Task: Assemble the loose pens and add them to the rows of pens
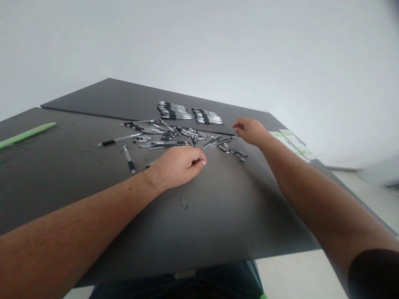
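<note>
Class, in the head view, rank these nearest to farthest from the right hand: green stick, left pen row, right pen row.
1. Right pen row, left of the right hand.
2. Left pen row, farther left.
3. Green stick, at the left edge.

Dark grey tabletop (pixel 218 224), loose pens (pixel 156 136) strewn mid-table, two pen rows (pixel 174 111) toward its far edge, green rod (pixel 29 134) toward its left, papers (pixel 294 142) near its right edge

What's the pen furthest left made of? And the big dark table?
The pen looks like plastic, slightly shiny: its barrel seems pale and see-through. Its dull black grip may be rubber. The table looks smooth, with a soft sheen; maybe laminate, but I can't be sure.
</note>
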Demonstrator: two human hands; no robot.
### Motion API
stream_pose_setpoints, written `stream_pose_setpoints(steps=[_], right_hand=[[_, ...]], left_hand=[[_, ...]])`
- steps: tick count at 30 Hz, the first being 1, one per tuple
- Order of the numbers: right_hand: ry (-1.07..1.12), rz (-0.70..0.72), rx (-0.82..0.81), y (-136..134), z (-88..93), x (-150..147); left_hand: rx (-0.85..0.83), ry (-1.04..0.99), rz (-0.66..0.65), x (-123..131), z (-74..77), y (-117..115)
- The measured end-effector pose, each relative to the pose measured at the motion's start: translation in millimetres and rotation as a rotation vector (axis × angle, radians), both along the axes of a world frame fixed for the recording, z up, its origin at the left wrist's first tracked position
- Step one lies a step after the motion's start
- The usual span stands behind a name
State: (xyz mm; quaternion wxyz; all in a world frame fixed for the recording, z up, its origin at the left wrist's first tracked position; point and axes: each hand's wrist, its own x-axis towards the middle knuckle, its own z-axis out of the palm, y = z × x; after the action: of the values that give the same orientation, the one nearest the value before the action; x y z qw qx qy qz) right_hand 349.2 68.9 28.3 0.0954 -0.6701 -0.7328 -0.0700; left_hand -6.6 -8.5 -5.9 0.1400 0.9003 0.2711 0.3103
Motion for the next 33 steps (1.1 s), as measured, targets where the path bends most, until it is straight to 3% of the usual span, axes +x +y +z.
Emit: stream_pose_setpoints(steps=[5, 10, 23, 33], right_hand=[[0.034, -0.082, -0.088, -49.3, -5.7, 30.2], [0.118, -0.07, -0.121, -79.7, -19.3, 38.1], [0.156, 0.041, -0.104, -81.1, -34.2, 24.3], [0.204, -0.057, 0.002, -81.3, -32.9, 34.6]], left_hand=[[0.009, 0.014, 0.011, 0.0, 0.4, 1.3], [0.014, 0.02, 0.009, -0.5, -1.3, 3.3], [-0.002, 0.044, 0.001, -1.8, 0.1, 3.9], [0.006, 0.053, -0.006, -2.6, -0.4, 4.6]])
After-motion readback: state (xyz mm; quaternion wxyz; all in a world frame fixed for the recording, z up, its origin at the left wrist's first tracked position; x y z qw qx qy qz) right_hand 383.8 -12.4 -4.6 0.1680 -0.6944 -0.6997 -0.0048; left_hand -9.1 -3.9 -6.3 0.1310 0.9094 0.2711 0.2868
